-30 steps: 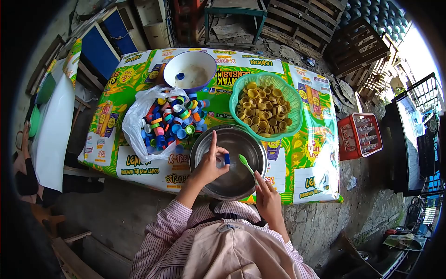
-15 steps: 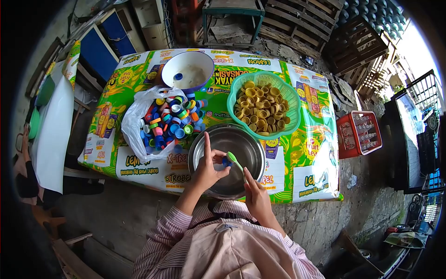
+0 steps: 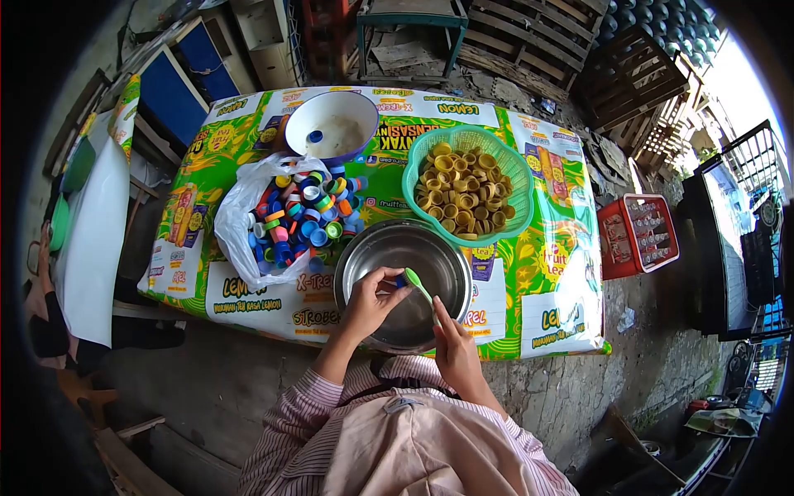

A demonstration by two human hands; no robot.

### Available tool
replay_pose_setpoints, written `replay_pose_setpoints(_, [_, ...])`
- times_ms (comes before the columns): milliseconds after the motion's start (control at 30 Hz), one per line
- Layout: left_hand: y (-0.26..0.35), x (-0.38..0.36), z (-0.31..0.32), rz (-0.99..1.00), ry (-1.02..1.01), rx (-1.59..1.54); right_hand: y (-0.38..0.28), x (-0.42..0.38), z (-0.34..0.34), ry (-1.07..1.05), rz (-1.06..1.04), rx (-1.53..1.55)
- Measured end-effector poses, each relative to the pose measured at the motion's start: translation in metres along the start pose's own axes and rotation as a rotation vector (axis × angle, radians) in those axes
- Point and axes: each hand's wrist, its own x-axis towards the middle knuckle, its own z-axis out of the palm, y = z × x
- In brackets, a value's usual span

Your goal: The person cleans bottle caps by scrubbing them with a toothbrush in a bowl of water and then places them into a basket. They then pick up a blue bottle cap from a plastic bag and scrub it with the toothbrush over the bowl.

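My left hand [image 3: 370, 304] pinches a small blue bottle cap [image 3: 401, 282] between thumb and fingers. In my right hand [image 3: 455, 345] is a green-headed toothbrush [image 3: 418, 284], its head up against the cap. Both hands are over a round metal bowl [image 3: 455, 269] at the table's near edge. Left of it, a clear plastic bag [image 3: 234, 227] lies open with many coloured bottle caps [image 3: 310, 211] in and around it. A green plastic basket [image 3: 521, 182] full of brownish-yellow caps [image 3: 467, 194] stands to the right, behind the metal bowl.
A white enamel bowl [image 3: 364, 112] with a blue rim holds a blue cap [image 3: 314, 136] at the back. A printed cover [image 3: 546, 248] lies over the table. Right of it, a red crate [image 3: 616, 244] of bottles is on the floor. Wooden pallets [image 3: 533, 33] stand behind.
My left index finger, raised straight up before, has come down to the blue cap. The toothbrush and my right hand have hardly moved.
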Motion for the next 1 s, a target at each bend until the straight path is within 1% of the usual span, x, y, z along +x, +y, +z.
replay_pose_setpoints(33, [-0.002,0.0,0.0,0.0,-0.001,-0.001,0.001,0.001,-0.002,0.001,0.001,-0.001])
replay_pose_setpoints(100, [-0.008,-0.001,-0.004,-0.115,-0.061,-0.035,0.002,0.003,-0.005,0.034,0.037,-0.041])
replay_pose_setpoints(133, [-0.01,0.0,-0.003,-0.115,-0.061,-0.032,-0.001,0.001,-0.006,0.021,0.031,-0.05])
replay_pose_setpoints(200, [-0.012,0.0,-0.001,-0.221,-0.043,-0.417,-0.003,-0.001,-0.002,0.018,0.017,-0.013])
replay_pose_setpoints(233, [-0.013,-0.001,0.0,-0.222,-0.046,-0.417,-0.005,-0.001,-0.001,0.014,0.003,0.023])
replay_pose_setpoints(267, [-0.013,-0.002,0.0,-0.287,-0.033,-0.47,-0.007,0.0,-0.005,-0.069,0.101,-0.038])
replay_pose_setpoints(300, [-0.013,-0.002,0.001,-0.351,-0.018,-0.523,-0.009,0.0,-0.006,-0.07,0.101,-0.038])
replay_pose_setpoints(333, [-0.015,-0.003,0.0,-0.351,-0.017,-0.521,-0.012,0.0,-0.007,-0.042,0.087,-0.057])
replay_pose_setpoints(400, [-0.019,-0.003,-0.001,-0.477,-0.031,-0.677,-0.011,0.001,-0.005,-0.014,0.074,-0.075])
replay_pose_setpoints(500, [-0.02,-0.004,0.001,-0.477,-0.025,-0.712,0.0,0.001,0.0,-0.047,0.062,-0.064])
replay_pose_setpoints(567, [-0.022,-0.004,-0.001,-0.487,-0.03,-0.736,0.004,0.004,-0.002,-0.006,0.083,-0.105])
replay_pose_setpoints(700, [-0.025,-0.003,-0.003,-0.507,-0.064,-0.838,-0.004,0.001,-0.001,-0.096,0.078,-0.128])
replay_pose_setpoints(733, [-0.024,-0.003,-0.003,-0.515,-0.075,-0.86,0.0,0.003,0.001,-0.051,0.046,-0.116])
replay_pose_setpoints(767, [-0.023,-0.003,-0.003,-0.515,-0.073,-0.861,-0.001,0.003,-0.002,-0.053,0.045,-0.116])
replay_pose_setpoints(833, [-0.021,-0.002,-0.004,-0.584,-0.082,-0.908,-0.006,0.005,-0.006,-0.035,0.063,-0.139])
replay_pose_setpoints(867, [-0.019,-0.001,-0.003,-0.584,-0.082,-0.908,0.002,0.002,-0.002,-0.01,-0.037,-0.167])
replay_pose_setpoints(967, [-0.014,0.0,-0.001,-0.612,-0.04,-0.993,0.006,0.002,0.002,0.019,-0.063,-0.164])
replay_pose_setpoints(1000, [-0.013,0.0,-0.001,-0.624,-0.048,-0.993,0.007,0.004,0.0,0.043,-0.025,-0.207])
